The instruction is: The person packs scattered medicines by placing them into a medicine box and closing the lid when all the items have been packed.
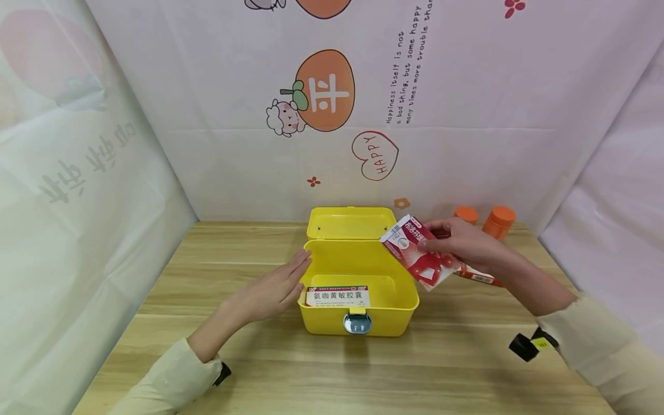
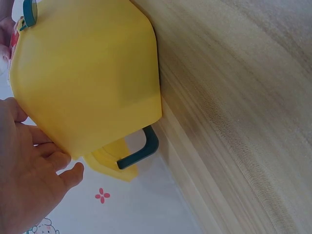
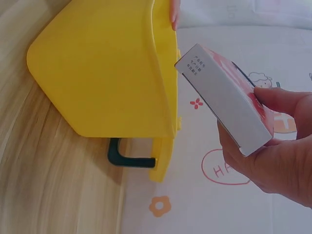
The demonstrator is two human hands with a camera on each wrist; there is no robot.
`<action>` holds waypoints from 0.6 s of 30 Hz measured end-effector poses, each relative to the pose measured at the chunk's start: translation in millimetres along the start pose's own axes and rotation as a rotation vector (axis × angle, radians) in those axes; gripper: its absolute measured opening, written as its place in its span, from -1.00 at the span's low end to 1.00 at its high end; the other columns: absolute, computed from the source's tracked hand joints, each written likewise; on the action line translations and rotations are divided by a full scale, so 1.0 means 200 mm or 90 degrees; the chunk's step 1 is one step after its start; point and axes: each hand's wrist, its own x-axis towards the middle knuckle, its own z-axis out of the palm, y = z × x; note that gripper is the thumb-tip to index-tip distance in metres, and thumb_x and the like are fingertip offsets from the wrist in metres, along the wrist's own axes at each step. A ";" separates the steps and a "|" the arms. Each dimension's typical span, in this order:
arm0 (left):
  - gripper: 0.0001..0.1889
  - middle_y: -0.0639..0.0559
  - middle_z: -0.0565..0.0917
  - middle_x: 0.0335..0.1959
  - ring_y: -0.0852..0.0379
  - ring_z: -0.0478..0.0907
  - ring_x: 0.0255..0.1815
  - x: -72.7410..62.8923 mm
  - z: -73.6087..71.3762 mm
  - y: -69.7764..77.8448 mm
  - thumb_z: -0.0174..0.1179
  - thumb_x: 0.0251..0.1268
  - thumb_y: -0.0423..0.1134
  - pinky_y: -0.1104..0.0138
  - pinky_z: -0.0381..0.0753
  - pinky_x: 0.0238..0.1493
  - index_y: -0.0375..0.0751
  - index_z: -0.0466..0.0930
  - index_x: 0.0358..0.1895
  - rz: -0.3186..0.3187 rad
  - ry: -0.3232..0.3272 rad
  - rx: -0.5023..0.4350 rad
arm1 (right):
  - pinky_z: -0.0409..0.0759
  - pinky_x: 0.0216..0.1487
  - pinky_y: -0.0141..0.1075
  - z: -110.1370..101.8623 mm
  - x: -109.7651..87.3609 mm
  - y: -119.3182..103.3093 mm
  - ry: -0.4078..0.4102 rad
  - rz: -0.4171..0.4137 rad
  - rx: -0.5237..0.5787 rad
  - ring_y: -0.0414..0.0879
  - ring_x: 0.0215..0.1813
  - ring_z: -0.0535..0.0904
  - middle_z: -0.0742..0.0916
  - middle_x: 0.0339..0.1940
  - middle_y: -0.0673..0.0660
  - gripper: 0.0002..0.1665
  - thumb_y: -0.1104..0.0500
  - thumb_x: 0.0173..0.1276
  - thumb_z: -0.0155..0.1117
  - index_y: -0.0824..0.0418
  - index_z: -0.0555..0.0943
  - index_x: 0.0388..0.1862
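Note:
A yellow plastic box (image 1: pixel 384 323) with its lid (image 1: pixel 351 223) swung back stands on the wooden table. Inside it, against the front left, lies a white medicine box (image 1: pixel 337 296) with dark lettering. My left hand (image 1: pixel 277 288) rests its straight fingers on the box's left rim; the left wrist view shows these fingers (image 2: pixel 58 158) along that edge. Between thumb and fingers, my right hand (image 1: pixel 469 245) grips a red and white medicine box (image 1: pixel 415 251), tilted, above the right rim. In the right wrist view the held box shows its white side (image 3: pixel 226 105).
Two orange-capped bottles, one (image 1: pixel 500 222) at the right, stand behind my right hand. A red and white flat box (image 1: pixel 479 276) lies on the table under that hand, partly hidden. A printed white cloth (image 1: pixel 249 161) hangs along the table's back edge.

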 end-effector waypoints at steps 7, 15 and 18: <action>-0.35 -0.09 -0.12 0.67 0.02 -0.13 0.68 0.00 -0.01 0.00 -0.32 0.65 0.03 0.06 0.15 0.59 -0.26 -0.08 0.61 0.005 0.005 -0.003 | 0.72 -0.07 -0.35 0.05 0.04 -0.06 -0.030 -0.016 -0.007 0.00 0.02 0.59 0.57 0.22 0.32 -0.32 0.05 0.42 0.25 0.36 0.38 0.41; -0.35 -0.08 -0.12 0.67 0.03 -0.13 0.67 0.00 -0.01 0.00 -0.31 0.65 0.03 0.06 0.16 0.58 -0.25 -0.08 0.61 -0.001 0.001 0.001 | 0.60 -0.33 -0.42 0.13 0.11 -0.15 -0.071 -0.014 -0.022 0.00 -0.08 0.55 0.58 0.19 0.31 -0.34 0.12 0.37 0.23 0.36 0.40 0.39; -0.35 -0.07 -0.13 0.67 0.05 -0.15 0.68 0.00 0.00 0.00 -0.32 0.65 0.04 0.07 0.15 0.59 -0.24 -0.09 0.61 -0.002 -0.004 0.000 | 0.54 -0.41 -0.41 0.16 0.12 -0.18 -0.080 -0.009 -0.027 -0.01 -0.14 0.55 0.58 0.16 0.30 -0.38 0.14 0.35 0.23 0.35 0.43 0.34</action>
